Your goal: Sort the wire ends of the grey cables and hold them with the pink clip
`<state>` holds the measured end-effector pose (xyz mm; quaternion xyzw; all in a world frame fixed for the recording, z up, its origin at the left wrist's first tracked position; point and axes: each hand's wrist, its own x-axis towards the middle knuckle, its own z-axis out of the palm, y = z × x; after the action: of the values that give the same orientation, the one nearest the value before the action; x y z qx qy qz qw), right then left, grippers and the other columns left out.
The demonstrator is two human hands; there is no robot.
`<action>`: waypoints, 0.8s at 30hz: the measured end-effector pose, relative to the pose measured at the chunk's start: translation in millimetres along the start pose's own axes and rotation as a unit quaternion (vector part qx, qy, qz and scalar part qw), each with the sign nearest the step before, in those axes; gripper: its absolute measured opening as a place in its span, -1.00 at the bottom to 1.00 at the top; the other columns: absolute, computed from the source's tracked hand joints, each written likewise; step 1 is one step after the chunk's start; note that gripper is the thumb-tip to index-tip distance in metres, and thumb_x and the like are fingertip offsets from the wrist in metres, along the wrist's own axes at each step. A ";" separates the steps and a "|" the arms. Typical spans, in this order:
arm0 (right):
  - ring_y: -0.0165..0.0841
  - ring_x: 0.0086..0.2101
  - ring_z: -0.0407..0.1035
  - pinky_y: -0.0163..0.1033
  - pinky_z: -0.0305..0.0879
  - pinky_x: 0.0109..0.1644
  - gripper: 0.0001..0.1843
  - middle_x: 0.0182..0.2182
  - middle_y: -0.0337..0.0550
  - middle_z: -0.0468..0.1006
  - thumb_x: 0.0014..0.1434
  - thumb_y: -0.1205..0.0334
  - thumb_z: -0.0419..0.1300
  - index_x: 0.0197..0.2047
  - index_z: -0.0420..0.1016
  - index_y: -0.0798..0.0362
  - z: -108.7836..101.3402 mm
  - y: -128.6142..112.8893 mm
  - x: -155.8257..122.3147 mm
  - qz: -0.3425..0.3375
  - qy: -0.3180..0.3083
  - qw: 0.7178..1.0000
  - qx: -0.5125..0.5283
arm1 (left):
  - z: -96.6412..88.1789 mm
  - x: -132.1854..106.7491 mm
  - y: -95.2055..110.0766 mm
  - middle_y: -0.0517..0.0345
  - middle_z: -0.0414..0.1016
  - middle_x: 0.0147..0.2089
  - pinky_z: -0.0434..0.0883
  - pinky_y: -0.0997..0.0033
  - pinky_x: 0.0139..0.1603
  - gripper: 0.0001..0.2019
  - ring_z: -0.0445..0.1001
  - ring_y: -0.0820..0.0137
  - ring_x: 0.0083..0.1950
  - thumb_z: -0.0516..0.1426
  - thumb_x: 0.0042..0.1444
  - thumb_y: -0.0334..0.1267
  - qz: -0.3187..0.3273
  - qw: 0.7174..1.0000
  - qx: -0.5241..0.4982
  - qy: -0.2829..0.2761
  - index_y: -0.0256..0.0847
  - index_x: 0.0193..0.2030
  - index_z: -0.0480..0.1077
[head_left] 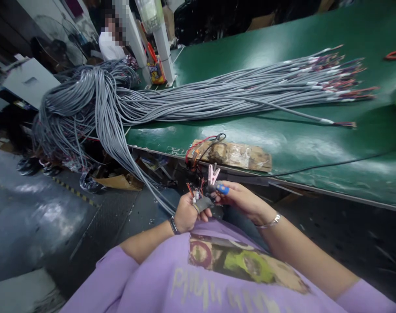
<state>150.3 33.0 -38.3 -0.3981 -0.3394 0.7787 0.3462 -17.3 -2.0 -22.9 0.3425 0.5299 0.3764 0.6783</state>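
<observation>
My left hand (187, 213) is closed around a grey cable (162, 201), close to its end. Small white connectors (195, 197) and thin red and dark wires stick up from the grip, and a grey wrap covers the thumb. Beside it, my right hand (239, 198) has its fingertips pinched together, with blue tape (222, 188) on one finger. What lies in that pinch is dark and too small to make out. A pink clip (213, 174) stands just above the right fingertips, at the table's edge.
A long bundle of grey cables (191, 100) lies across the green table (302, 148) and hangs over its left side. A worn wooden block (243, 155) with red and black leads sits at the front edge. A black cord (331, 166) runs right. Behind are posts and a person (110, 44).
</observation>
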 end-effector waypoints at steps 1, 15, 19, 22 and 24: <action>-0.45 -0.50 0.28 -0.27 0.26 -0.36 -0.47 -0.52 -0.26 0.47 -0.28 -0.17 0.49 -0.46 0.48 0.09 -0.3 -0.4 -2.7 0.009 0.003 1.000 0.007 | -0.2 0.7 -0.8 0.22 0.42 -0.68 0.04 0.58 -0.74 -0.43 0.29 0.53 -0.76 0.34 -0.35 0.25 0.006 1.000 -0.005 0.010 -0.21 -0.50 0.28; -0.47 -0.56 0.16 -0.30 0.05 -0.46 -0.59 -0.60 -0.32 0.40 -0.19 -0.05 0.46 -0.47 0.46 0.06 27.7 -6.1 0.4 -0.062 0.033 0.995 -0.067 | -1.5 -0.3 -4.0 0.20 0.44 -0.66 0.07 0.57 -0.73 -0.48 0.29 0.54 -0.74 0.34 -0.29 0.19 0.013 1.000 0.012 -0.023 -0.23 -0.48 0.32; -0.49 -0.57 0.15 -0.30 0.07 -0.44 -0.56 -0.62 -0.34 0.37 -0.22 -0.08 0.46 -0.52 0.40 0.06 23.1 -1.0 5.2 -0.053 0.048 0.997 -0.037 | -3.2 1.6 -6.7 0.23 0.43 -0.67 0.06 0.57 -0.73 -0.46 0.28 0.54 -0.75 0.33 -0.31 0.22 0.022 0.999 -0.022 0.020 -0.21 -0.48 0.29; -0.49 -0.57 0.13 -0.30 0.03 -0.45 -0.54 -0.63 -0.34 0.36 -0.23 -0.10 0.46 -0.52 0.40 0.06 23.8 -1.4 3.0 -0.047 0.026 0.997 -0.046 | -2.2 1.4 -5.2 0.24 0.41 -0.68 0.05 0.57 -0.74 -0.45 0.27 0.55 -0.75 0.34 -0.34 0.22 0.018 0.999 -0.027 0.026 -0.21 -0.50 0.29; -0.48 -0.57 0.13 -0.29 0.01 -0.45 -0.53 -0.62 -0.32 0.39 -0.26 -0.10 0.48 -0.49 0.43 0.06 26.0 -3.5 0.5 -0.050 0.022 0.997 -0.057 | -0.6 0.6 -3.1 0.25 0.39 -0.69 0.04 0.58 -0.74 -0.45 0.26 0.56 -0.76 0.34 -0.35 0.22 0.017 0.999 -0.029 0.027 -0.22 -0.52 0.28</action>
<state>128.8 28.7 -24.0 -0.4171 -0.3950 0.7306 0.3690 -17.4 -2.9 -26.0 0.3215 0.5307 0.4126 0.6670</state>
